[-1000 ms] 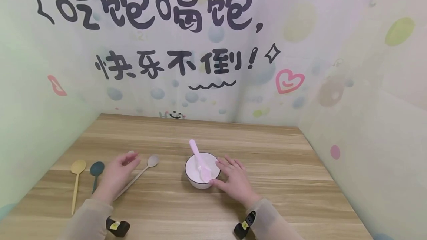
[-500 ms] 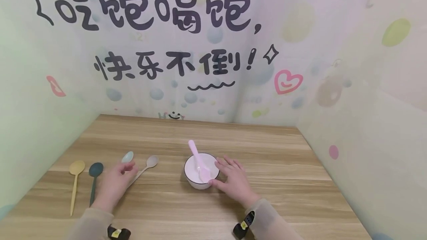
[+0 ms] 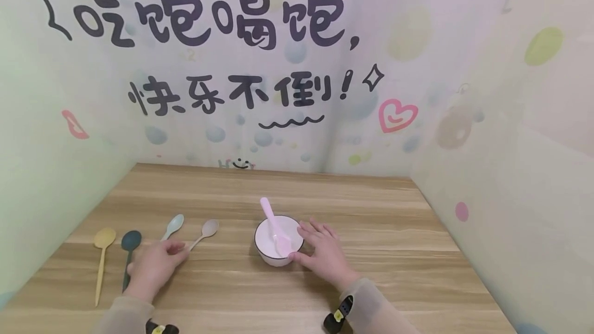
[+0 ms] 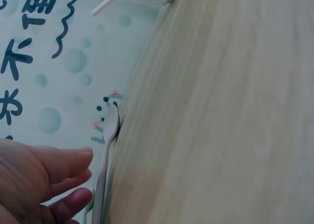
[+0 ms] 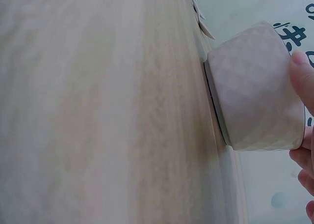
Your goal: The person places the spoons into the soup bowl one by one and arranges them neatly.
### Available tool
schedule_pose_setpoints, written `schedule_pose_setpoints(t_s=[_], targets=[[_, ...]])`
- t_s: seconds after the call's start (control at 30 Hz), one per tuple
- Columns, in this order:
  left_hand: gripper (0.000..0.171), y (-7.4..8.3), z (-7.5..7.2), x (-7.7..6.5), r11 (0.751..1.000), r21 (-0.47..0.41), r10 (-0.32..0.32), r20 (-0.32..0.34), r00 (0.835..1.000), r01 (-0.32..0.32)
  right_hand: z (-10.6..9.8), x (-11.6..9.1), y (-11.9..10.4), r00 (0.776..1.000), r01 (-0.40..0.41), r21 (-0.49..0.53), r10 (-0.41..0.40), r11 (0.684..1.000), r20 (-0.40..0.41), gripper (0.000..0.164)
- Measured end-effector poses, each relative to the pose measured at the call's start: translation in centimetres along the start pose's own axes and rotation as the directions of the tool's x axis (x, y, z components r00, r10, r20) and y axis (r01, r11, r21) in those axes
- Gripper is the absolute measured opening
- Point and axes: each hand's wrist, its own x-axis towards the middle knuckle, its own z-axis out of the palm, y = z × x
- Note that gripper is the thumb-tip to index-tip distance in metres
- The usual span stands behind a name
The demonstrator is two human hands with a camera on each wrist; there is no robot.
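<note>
My left hand (image 3: 155, 267) is over the handles of a pale blue spoon (image 3: 175, 224) and a pinkish-grey spoon (image 3: 210, 228). Its fingers are loosely bent; in the left wrist view the thumb and fingertips stand apart beside the grey spoon (image 4: 111, 126), with nothing between them. On the right, my right hand (image 3: 327, 256) holds the right side of a white, dark-rimmed bowl (image 3: 274, 261), thumb at the near rim and fingers along the far side. The right wrist view shows the bowl's faceted wall (image 5: 255, 91). A pink spoon (image 3: 271, 215) leans in the bowl, handle up.
To the left of my left hand, a yellow spoon (image 3: 100, 262) and a dark teal spoon (image 3: 130, 244) lie on the wooden table (image 3: 260, 303). A printed backdrop (image 3: 209, 55) rises behind the table, with side panels left and right.
My left hand has drawn back toward me along the spoons, uncovering the pale blue spoon's head. The right hand, bowl and pink spoon have stayed put.
</note>
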Motion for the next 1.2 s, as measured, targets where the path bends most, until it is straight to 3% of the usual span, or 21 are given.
schedule_pose_setpoints(t_s=[0.17, 0.83, 1.2], targets=[[0.045, -0.20, 0.13, 0.18, 1.000, 0.014, -0.010, 0.037, 0.999, 0.009, 0.06, -0.03, 0.05, 1.000, 0.010, 0.014, -0.010, 1.000, -0.009, 0.078], [0.022, -0.28, 0.58, 0.17, 0.997, 0.076, -0.027, 0.032, 0.999, 0.024, 0.29, -0.10, 0.04, 1.000, 0.012, 0.023, -0.012, 1.000, -0.021, 0.078], [0.019, -0.07, 0.55, 0.06, 0.997, 0.066, -0.041, 0.041, 0.998, 0.039, 0.30, -0.08, 0.10, 1.000, 0.009, 0.026, -0.009, 1.000, -0.013, 0.079]])
